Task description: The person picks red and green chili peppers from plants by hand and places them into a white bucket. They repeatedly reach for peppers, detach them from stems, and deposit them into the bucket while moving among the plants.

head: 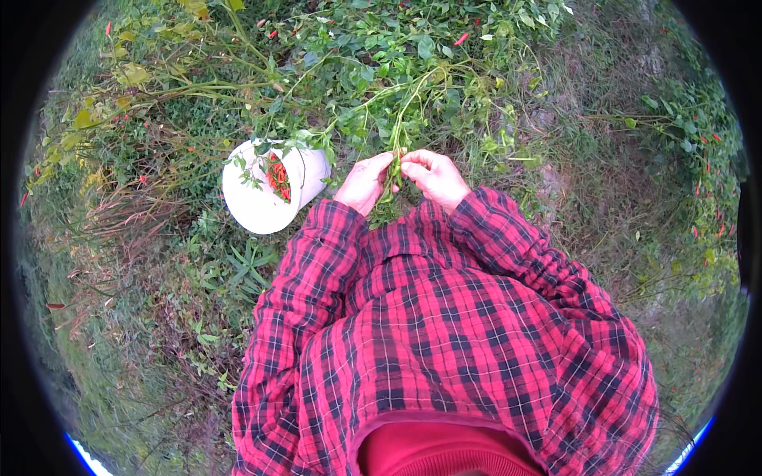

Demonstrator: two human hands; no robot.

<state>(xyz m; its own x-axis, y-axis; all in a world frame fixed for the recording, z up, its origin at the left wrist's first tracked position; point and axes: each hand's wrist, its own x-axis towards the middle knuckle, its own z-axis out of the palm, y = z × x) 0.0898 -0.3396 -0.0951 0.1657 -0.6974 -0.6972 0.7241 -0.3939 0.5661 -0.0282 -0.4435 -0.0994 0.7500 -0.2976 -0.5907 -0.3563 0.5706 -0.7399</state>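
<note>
Close in front of my chest, both hands are at a drooping green pepper-plant stem (406, 113). My left hand (365, 180) has its fingers closed on the stem's leafy end from the left. From the right, my right hand (436, 177) pinches at the same stem with thumb and forefinger; a small red tip shows between the hands. What exactly lies in the fingertips is partly hidden. To the left of my left hand, a white plastic bucket (312, 172) leans with its mouth towards me, and red chili peppers (278, 177) lie inside it.
Pepper plants (381, 53) with scattered red chilies (461, 39) spread ahead of me. Leafy twigs hang across the bucket's mouth. Another chili plant (702, 154) stands at the far right. Dry grass (134, 220) and low weeds (247, 268) cover the ground at left.
</note>
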